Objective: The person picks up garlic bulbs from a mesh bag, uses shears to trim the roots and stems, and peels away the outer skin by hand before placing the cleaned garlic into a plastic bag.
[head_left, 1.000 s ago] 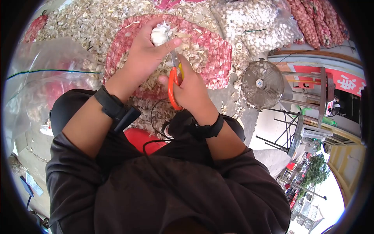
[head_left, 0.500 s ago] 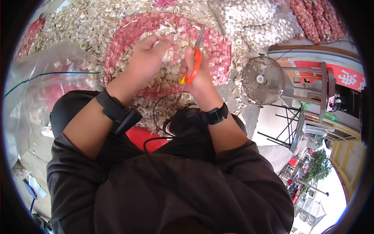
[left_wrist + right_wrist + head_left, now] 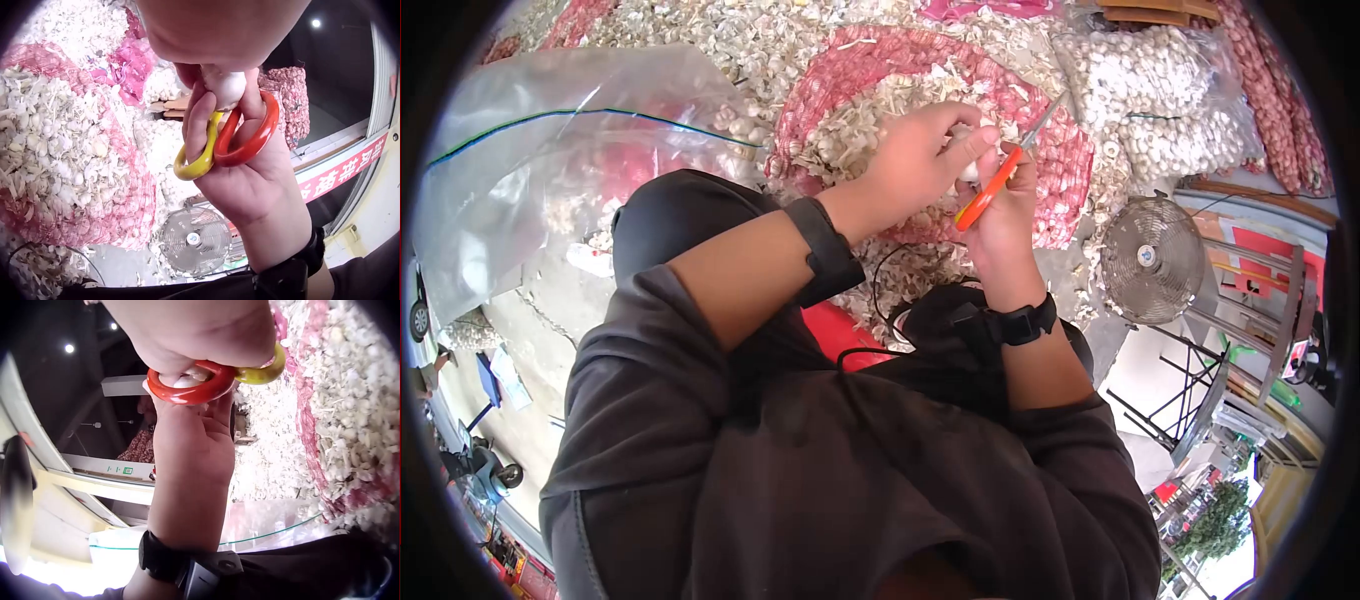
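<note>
My left hand (image 3: 920, 160) pinches a white garlic bulb (image 3: 226, 90) between thumb and fingers. Close against it, my right hand (image 3: 1008, 225) holds scissors (image 3: 988, 200) by their loops, one red-orange, one yellow. The blades point up and away in the head view. In the left wrist view, fingertips of the right hand reach the bulb's sides, just above the red loop (image 3: 253, 145) and yellow loop (image 3: 199, 165). Both hands are over a red mesh sack (image 3: 1055, 190) heaped with garlic and dry skins (image 3: 840, 140). The left hand hides much of the bulb in the head view.
A clear plastic bag (image 3: 530, 190) lies to the left. At the back right stands a bag of white garlic bulbs (image 3: 1150, 90), beside red mesh sacks (image 3: 1280, 100). A fan (image 3: 1152, 260) stands right of the sack, near a folding table frame (image 3: 1175, 385).
The blades were at the bulb a second ago; the scissors then swung away and stay tilted up in the right hand. The hands have drawn together at the bulb. The head view has shifted left.
</note>
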Tool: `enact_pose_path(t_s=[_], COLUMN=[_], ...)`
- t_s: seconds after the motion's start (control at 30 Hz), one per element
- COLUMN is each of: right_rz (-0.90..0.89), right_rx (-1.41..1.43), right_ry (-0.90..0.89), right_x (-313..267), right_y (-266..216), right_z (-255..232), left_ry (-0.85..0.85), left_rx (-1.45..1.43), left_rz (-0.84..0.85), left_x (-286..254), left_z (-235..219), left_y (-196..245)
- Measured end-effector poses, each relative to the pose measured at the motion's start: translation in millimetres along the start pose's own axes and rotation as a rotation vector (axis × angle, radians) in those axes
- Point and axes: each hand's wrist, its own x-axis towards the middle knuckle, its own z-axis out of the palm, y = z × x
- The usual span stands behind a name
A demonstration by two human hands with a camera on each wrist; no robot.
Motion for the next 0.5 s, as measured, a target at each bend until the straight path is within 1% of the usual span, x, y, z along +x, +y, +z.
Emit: enact_pose_path(t_s=[0.03,0.13,0.23,0.33,0.4,0.43,0.5], right_rz=[0.032,0.054,0.063,0.139,0.146,0.150,0.212], right_rx=[0.027,0.045,0.050,0.076,0.074,0.072,0.154], right_ry=[0.098,0.106,0.082,0.133,0.113,0.103,0.005], right_x=[0,-1,-5,0,1,0,6], right_y=[-5,0,-4,-13,-19,-20,-20], right_z=[2,-7,-6,-11,-10,-10,-14], left_ry=[-0.106,-0.148,-0.152,-0.042,0.064,0.116,0.068], left_rx=[0.045,0.195,0.100,0.192,0.191,0.189,0.050], left_rz=[-0.015,0.003,0.133,0.307,0.383,0.421,0.130], left_x=[-1,-4,-5,-6,-3,-1,0], left_z=[-1,1,1,4,10,11,6], left_y=[2,-3,-6,-3,-18,-17,-17])
